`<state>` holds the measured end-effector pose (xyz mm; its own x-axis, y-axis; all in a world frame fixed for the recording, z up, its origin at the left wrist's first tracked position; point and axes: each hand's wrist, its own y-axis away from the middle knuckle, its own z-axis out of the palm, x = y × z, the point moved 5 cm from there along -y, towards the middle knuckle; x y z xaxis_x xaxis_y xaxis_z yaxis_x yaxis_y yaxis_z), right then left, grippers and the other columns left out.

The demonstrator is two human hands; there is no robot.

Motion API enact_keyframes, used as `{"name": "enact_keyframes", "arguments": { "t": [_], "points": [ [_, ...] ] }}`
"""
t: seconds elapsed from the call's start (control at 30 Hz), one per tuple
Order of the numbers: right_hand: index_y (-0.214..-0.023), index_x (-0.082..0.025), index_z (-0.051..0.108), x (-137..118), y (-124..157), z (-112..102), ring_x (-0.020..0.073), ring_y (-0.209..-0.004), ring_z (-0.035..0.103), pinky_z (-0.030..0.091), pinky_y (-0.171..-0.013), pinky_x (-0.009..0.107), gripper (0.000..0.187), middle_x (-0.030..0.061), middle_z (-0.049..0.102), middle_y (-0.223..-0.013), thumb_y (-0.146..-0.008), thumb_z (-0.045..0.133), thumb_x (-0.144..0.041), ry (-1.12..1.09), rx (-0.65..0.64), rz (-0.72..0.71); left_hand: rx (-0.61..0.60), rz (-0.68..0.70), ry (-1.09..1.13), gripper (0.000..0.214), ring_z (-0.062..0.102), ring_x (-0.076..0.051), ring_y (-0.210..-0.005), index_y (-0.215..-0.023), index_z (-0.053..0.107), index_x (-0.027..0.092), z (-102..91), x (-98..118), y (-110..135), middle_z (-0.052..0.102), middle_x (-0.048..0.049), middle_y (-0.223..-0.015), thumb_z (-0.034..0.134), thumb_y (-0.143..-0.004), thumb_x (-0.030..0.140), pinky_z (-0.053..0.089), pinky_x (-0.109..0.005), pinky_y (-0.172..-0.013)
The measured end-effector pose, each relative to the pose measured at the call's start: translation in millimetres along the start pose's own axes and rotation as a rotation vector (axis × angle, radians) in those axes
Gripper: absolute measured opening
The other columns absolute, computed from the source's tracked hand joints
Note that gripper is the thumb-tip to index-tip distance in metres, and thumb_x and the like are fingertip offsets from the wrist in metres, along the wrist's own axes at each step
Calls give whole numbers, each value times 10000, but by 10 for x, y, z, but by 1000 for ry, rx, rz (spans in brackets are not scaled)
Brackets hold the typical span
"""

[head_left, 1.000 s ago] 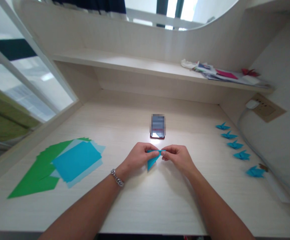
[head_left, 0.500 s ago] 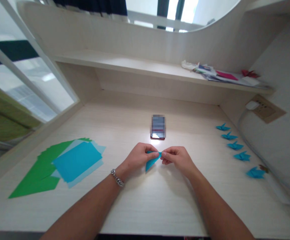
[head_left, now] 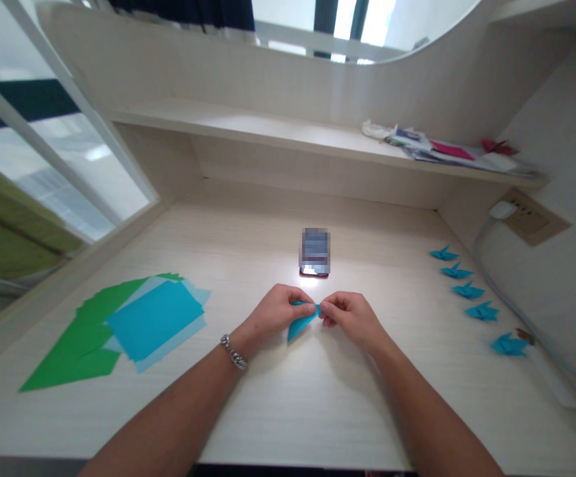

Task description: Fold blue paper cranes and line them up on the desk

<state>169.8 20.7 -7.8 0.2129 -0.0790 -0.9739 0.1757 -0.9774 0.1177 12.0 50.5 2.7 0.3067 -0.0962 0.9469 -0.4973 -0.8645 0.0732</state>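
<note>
A small folded piece of blue origami paper point(head_left: 299, 326) is held between my two hands above the pale desk. My left hand point(head_left: 284, 309) pinches its upper edge between thumb and fingers, and a pointed part of the paper hangs down below. Its right-hand tip is gripped by my right hand point(head_left: 346, 311), whose fingertips are closed and nearly touch the left thumb. Part of the paper is hidden behind the left fingers. Just beyond the hands lies a phone point(head_left: 315, 253) with a blurred-out screen.
Blue paper sheets point(head_left: 156, 320) overlap green sheets point(head_left: 63, 358) on the left. Several folded blue paper cranes point(head_left: 468, 290) line the right side, near a cable point(head_left: 496, 291) and a wall socket point(head_left: 531, 217). A shelf point(head_left: 268, 136) with papers point(head_left: 451, 150) crosses the back.
Both hands keep their pinch on the blue paper with barely any movement. Its hanging point has shifted very slightly left.
</note>
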Motion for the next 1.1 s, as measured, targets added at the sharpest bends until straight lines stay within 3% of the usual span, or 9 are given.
{"name": "enact_keyframes", "arguments": {
  "t": [0.2, 0.43, 0.67, 0.87, 1.1],
  "points": [
    [-724, -139, 664, 48, -3, -40, 145, -550, 616, 503, -554, 267, 280, 58, 691, -676, -786, 634, -410, -66, 33, 56, 67, -46, 94, 205, 549, -142, -584, -759, 736, 114, -28, -13, -1, 679, -68, -677, 683, -730, 310, 409, -233, -508],
    [-736, -150, 664, -7, 17, 32, 132, -544, 609, 474, -552, 242, 227, 28, 667, -621, -795, 629, -366, 42, -14, 9, 17, -55, 88, 189, 535, -132, -575, -745, 730, 108, 0, -31, -6, 664, -54, -655, 689, -715, 291, 387, -219, -491],
    [-710, -147, 632, 44, 6, 32, 121, -489, 587, 456, -500, 237, 254, 33, 673, -629, -776, 637, -392, -99, 24, 86, 73, -98, 187, 249, 509, -119, -532, -712, 704, 98, -15, -47, -6, 632, -41, -609, 686, -719, 346, 371, -233, -500],
    [-734, -155, 643, 60, -20, 83, 121, -501, 569, 447, -513, 236, 184, -3, 626, -568, -763, 653, -336, -39, -23, 17, 69, -93, 129, 235, 468, -108, -507, -662, 702, 103, -10, -59, -7, 593, -18, -562, 703, -697, 335, 337, -228, -480],
    [-708, -153, 637, 153, -66, 83, 121, -457, 559, 445, -482, 241, 221, 7, 642, -557, -718, 693, -367, -175, 6, 69, 7, -135, 412, 367, 418, -90, -455, -613, 632, 117, 55, -181, -30, 516, 9, -509, 656, -765, 451, 308, -230, -456]
  ]
}}
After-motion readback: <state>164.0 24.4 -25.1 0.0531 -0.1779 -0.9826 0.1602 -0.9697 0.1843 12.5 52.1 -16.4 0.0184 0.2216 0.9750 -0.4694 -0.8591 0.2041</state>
